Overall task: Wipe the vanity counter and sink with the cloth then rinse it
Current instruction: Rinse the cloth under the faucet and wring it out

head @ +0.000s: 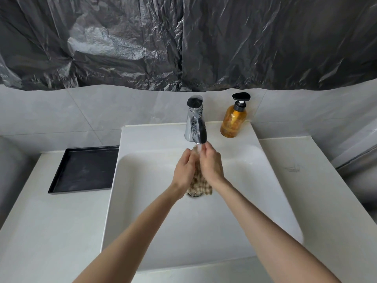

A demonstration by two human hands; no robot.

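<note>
The crumpled beige-and-brown checked cloth (199, 183) hangs in the white rectangular sink (155, 221). Its long axis runs far to near: the far end sits under the thin water stream (199, 148) and the near end droops over the metal drain (194, 194). The left hand (184, 167) and right hand (211, 163) clasp it between them, fingers curled around the fabric. Just beyond stands the chrome faucet (194, 121), with an amber pump bottle with a black top (232, 121) to its right. A flat black tray (85, 170) rests on the pale grey vanity surface (316, 190) at left.
</note>
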